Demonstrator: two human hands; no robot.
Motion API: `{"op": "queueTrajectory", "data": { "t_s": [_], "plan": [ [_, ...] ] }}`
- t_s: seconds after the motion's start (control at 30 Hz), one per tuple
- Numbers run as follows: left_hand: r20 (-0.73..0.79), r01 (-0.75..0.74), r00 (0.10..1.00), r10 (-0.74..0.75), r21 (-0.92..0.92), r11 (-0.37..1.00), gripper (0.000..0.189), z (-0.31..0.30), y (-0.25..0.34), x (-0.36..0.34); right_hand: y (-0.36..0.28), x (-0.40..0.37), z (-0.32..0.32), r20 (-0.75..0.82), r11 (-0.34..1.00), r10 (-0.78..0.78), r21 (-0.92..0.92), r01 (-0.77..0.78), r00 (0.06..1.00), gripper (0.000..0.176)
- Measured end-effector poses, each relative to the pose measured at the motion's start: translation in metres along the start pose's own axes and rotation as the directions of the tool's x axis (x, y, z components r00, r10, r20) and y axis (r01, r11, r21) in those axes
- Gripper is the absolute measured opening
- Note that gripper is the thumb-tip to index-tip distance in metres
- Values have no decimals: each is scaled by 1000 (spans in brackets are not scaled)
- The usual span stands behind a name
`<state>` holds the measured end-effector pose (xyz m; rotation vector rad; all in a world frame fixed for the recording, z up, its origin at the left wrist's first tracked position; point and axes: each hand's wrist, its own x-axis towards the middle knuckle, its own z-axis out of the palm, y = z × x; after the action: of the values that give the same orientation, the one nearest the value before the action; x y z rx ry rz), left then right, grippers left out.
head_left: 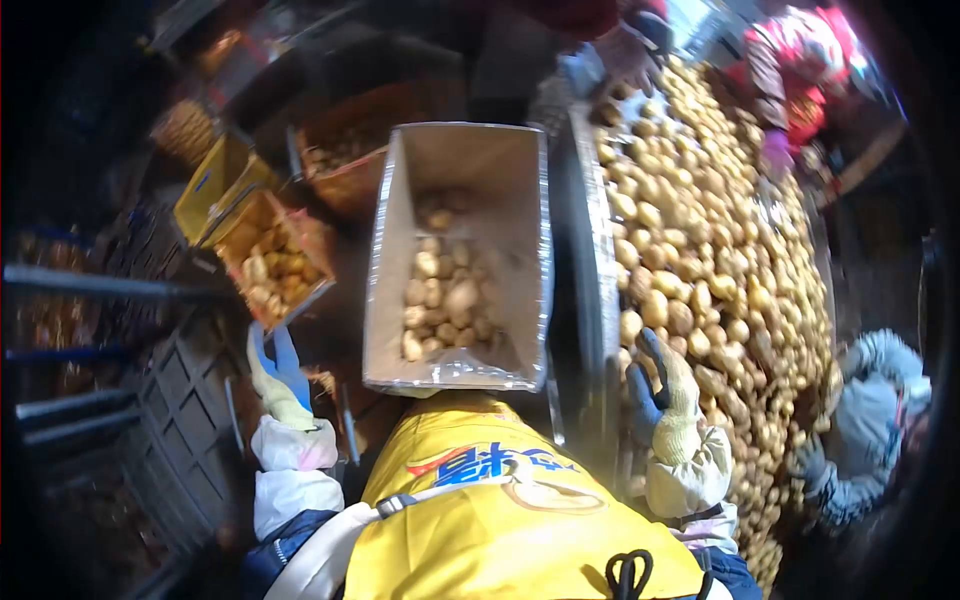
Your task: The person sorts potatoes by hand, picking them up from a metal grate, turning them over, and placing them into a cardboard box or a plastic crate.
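My left hand, in a blue-and-cream work glove, stretches its fingers forward. Its fingertips come right to the near edge of an orange box with potatoes inside. On the other side, my right hand wears a similar glove; its fingers are curved and apart, with nothing seen between them. It is at the near left side of a large heap of potatoes. Between my hands, in front of my yellow apron, stands a cardboard box with potatoes in its bottom.
A metal edge runs along the heap's left side. Other people work around the heap: a gloved hand at the back, a person in pink, and a blue-grey sleeve. A yellow box and dark crates are at left.
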<state>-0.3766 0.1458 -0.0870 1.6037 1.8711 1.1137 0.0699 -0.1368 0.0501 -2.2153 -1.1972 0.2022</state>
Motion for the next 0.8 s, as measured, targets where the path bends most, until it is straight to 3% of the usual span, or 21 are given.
{"op": "queueTrajectory", "data": {
  "t_s": [0.07,0.1,0.13,0.2,0.23,0.27,0.3,0.33,0.4,0.47,0.5,0.53,0.6,0.63,0.67,0.8],
  "plan": [
    [198,-45,976,95,-242,969,49,36,109,-6,14,-13,-35,80,954,-94,-277,113,992,63],
    [243,-281,907,345,-261,923,43,70,125,-15,21,-23,-46,131,942,-52,-323,92,990,71],
    [362,-405,786,500,-309,860,44,90,159,-34,24,-28,-53,148,920,-27,-384,83,989,71],
    [542,-525,417,730,-511,680,50,128,226,-74,38,-38,-61,161,867,5,-492,76,987,70],
    [636,-622,229,737,-487,614,52,141,255,-95,35,-33,-68,159,864,14,-499,68,987,71],
    [604,-695,37,796,-557,455,53,154,286,-110,38,-25,-69,155,870,-4,-486,79,988,70],
    [651,-697,-117,750,-592,405,55,170,311,-123,40,-15,-71,155,876,-21,-473,93,988,69],
    [755,-741,-259,603,-556,378,55,191,331,-135,43,-2,-73,155,881,-42,-461,109,987,68],
    [705,-743,-198,681,-561,366,56,222,336,-152,53,27,-63,152,884,-103,-439,161,983,57],
    [672,-832,-70,737,-447,329,59,252,342,-152,68,58,-55,186,813,-195,-518,265,963,59],
    [735,-842,-21,678,-379,384,62,258,349,-149,64,75,-56,221,838,-169,-481,258,961,58],
    [807,-821,-18,590,-348,452,61,252,369,-138,68,92,-51,218,838,-191,-471,275,957,50],
    [811,-857,-114,574,-373,357,60,293,362,-117,92,125,-35,228,783,-246,-526,332,942,60],
    [751,-870,-84,655,-376,318,58,303,352,-117,97,141,-27,245,803,-202,-512,304,948,60],
    [757,-870,-78,649,-369,326,57,306,357,-113,101,159,-20,260,771,-220,-544,331,940,49],
    [808,-870,-108,580,-359,339,59,343,381,-102,160,197,28,175,656,-374,-645,393,911,49]
  ]
}}
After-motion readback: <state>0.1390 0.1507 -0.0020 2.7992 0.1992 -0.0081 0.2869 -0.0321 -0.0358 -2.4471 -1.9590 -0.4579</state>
